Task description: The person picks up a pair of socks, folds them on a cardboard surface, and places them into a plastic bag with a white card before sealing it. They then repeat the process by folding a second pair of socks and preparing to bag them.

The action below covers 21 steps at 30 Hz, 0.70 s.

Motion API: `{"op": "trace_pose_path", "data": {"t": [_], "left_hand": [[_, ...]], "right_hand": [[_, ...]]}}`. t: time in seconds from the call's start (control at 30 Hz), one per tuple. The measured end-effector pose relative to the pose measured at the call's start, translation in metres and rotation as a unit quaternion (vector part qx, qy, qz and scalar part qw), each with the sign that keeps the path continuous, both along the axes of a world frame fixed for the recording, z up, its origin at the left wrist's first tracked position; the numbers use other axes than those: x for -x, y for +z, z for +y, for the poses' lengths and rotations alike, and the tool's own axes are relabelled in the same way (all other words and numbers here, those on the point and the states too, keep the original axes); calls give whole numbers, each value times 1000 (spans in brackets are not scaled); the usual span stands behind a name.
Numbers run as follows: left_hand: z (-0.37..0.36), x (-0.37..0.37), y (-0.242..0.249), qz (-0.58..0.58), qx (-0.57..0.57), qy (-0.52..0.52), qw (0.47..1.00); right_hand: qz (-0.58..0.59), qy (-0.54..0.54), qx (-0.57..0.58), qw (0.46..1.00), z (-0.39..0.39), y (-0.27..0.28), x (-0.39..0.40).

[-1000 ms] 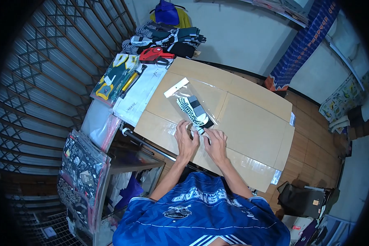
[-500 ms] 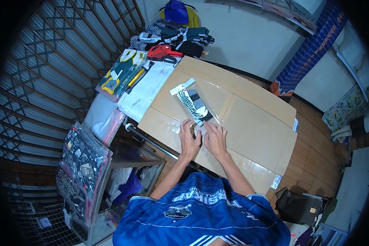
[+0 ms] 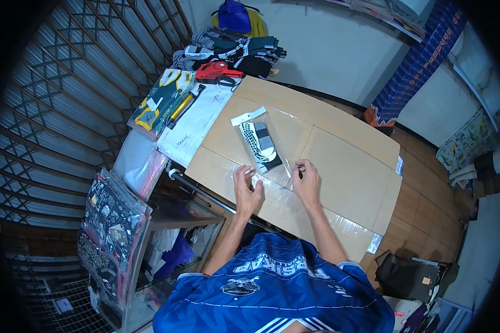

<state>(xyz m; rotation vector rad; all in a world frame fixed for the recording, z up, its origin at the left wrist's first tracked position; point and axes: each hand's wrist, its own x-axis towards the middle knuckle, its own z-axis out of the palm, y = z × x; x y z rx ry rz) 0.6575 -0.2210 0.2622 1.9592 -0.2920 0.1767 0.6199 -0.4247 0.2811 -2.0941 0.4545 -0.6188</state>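
A pair of white, grey and black socks (image 3: 259, 142) with dark grip dots lies flat inside a clear plastic bag (image 3: 280, 143) that has a white header strip at its far end. The bag rests on the cardboard. At its near right corner my right hand (image 3: 307, 183) pinches the clear plastic edge between thumb and fingers. My left hand (image 3: 246, 191) is by the near left corner, fingers curved and thumb apart from them; glare hides how it meets the plastic.
Cardboard (image 3: 350, 161) covers the table. At its far left are a red label gun (image 3: 216, 72), a yellow-and-black hand pump (image 3: 183, 108) and a bagged green jersey (image 3: 160, 100). Folded socks (image 3: 244, 53) are piled behind. A glass cabinet (image 3: 175, 244) stands at left.
My hands have moved apart from the bag's near end, the right one to the right and the left one slightly left. The socks have barely shifted.
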Motion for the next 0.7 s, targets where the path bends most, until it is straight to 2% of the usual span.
{"op": "trace_pose_path", "data": {"t": [0.03,0.13,0.23,0.27,0.33,0.43,0.63,0.7], "left_hand": [[4,3,9,41,-15,-15,999],[8,-1,14,25,-12,-40,999],[11,-14,9,126,14,-28,992],[12,-17,8,127,-14,-25,991],[9,-21,21,129,-71,-21,989],[4,-24,24,135,-78,-20,988],[12,-32,11,144,-50,-24,988],[19,-38,-3,144,-10,-50,988]], "right_hand": [[20,15,-13,1000,-4,4,-4],[104,59,-45,992,-13,5,-18],[165,77,-58,982,-21,3,-36],[180,79,-61,979,-23,1,-41],[180,87,-60,978,-26,-2,-48],[187,100,-53,976,-30,-6,-52],[199,135,-87,967,-38,-14,-54],[206,156,-96,961,-42,-18,-55]]}}
